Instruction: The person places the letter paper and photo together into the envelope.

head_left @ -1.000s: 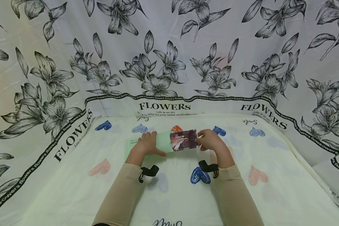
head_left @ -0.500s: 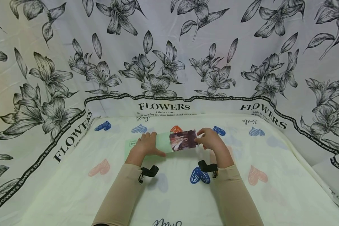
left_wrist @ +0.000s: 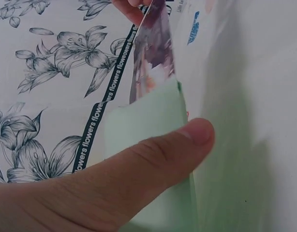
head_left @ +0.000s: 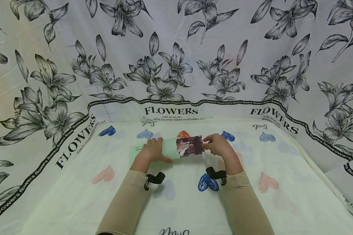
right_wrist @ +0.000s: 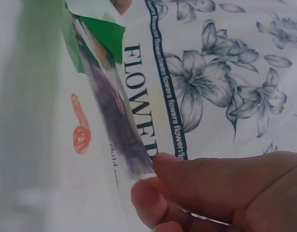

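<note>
Right hand [head_left: 219, 144] has a narrow pinch on the picture card [head_left: 190, 146] at its 3 o'clock end, thumb against fingertip; left hand [head_left: 153, 150] spreads over the pale green envelope [head_left: 169, 147] at 9 o'clock from the card, thumb laid across the near side, fingertips by the far edge; can't tell how far those fingers curl underneath.

Card location: between the hands, 9 o'clock end inside the envelope's mouth, printed part showing outside; hidden length unknown; right wrist view shows the mouth gaping, dark green lining [right_wrist: 110, 38] visible; card and envelope run nearly in line, axis tipped a touch toward 2 o'clock, above the heart-print cloth [head_left: 179, 209]; red heart [head_left: 183, 134] at 11 o'clock from the card, blue heart [head_left: 208, 182] at 5.

Handling, my read: both near weightless; card thin and springy, looks glossy, so probably slippery and easy to crease or smudge; envelope likely softer paper, its lip could tear or crumple if a card corner snags.

Best hold: card by the short 3 o'clock edge, light pinch, off the print; envelope just behind the mouth, flat-handed, no squeeze; load along the 3–9 line only; side load would buckle the card.
</note>
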Available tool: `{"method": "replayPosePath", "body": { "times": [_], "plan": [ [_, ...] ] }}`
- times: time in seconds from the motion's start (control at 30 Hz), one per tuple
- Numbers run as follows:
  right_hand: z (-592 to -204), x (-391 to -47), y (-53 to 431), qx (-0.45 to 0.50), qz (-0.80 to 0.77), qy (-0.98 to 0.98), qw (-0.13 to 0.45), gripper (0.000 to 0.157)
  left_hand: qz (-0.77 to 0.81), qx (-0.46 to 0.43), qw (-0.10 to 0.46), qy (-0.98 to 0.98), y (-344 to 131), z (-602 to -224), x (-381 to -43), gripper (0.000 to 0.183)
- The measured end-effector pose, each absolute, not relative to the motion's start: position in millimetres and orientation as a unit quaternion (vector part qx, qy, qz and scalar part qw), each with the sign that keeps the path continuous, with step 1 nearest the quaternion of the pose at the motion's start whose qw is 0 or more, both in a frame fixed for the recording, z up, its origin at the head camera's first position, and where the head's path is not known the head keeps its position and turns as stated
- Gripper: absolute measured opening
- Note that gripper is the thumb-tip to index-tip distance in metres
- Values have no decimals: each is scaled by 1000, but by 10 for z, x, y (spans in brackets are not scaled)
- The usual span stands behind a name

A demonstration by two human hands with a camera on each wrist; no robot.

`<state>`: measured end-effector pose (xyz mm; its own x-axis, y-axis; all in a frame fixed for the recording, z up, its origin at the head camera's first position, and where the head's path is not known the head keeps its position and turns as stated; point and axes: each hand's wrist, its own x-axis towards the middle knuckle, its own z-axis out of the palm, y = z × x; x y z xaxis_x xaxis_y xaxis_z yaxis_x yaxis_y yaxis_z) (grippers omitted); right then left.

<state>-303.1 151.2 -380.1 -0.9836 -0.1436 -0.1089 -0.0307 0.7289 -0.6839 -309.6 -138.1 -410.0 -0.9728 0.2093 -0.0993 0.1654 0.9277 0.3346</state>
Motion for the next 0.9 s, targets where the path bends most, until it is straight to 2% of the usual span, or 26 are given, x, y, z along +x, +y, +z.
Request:
{"method": "replayPosePath", "body": {
  "times": [0.27,0.9],
  "plan": [
    [-3780,-3010,1457,-46,-373,922,97,45,167,94,69,979,-1376,-4104,-3099,121],
    [-3825,-3023,1467,-78,-341,931,107,40,168,89,72,979,-1378,-4092,-3097,117]
  ]
}}
